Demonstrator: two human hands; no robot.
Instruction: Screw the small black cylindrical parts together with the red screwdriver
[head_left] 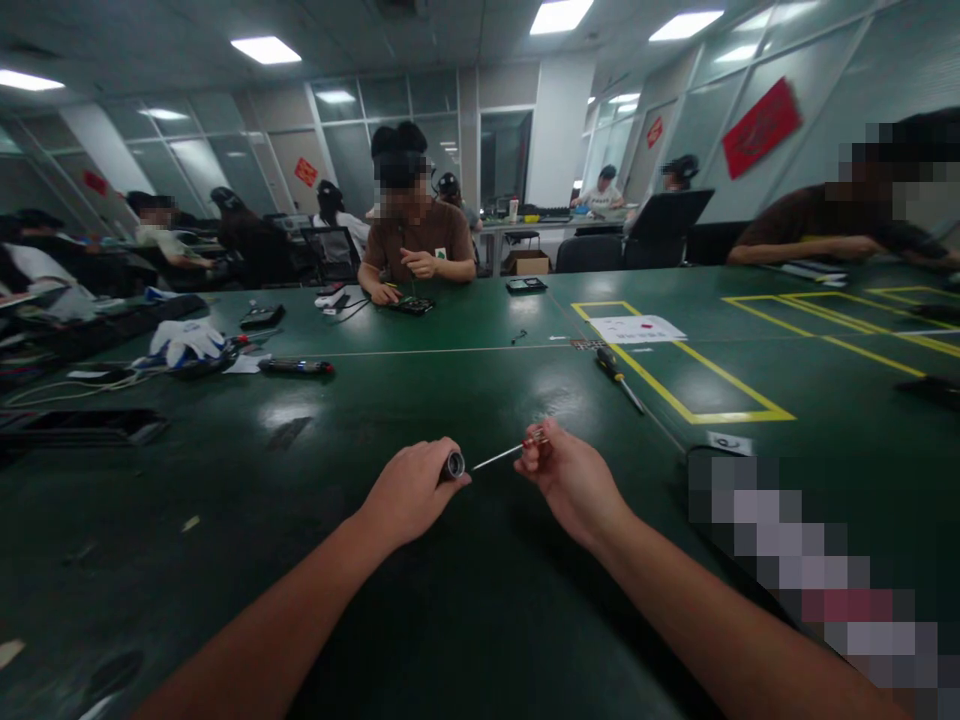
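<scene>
The left grip [411,490] is clenched round a handle [453,465] whose open end faces 2 o'clock. The right grip [564,470] pinches the far end of a thin shaft [496,457]. The shaft lies along the 8-to-2 line above the bench [225,480], with its near tip at the handle's mouth.

Screwdriver [495,457]: dark round handle, thin silver shaft, nearly level, above green table [480,380].

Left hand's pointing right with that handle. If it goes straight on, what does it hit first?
Most likely the thin metal shaft pinched in the right hand: its free tip faces the open end of the handle in the left hand. Whether they touch is unclear.
</scene>
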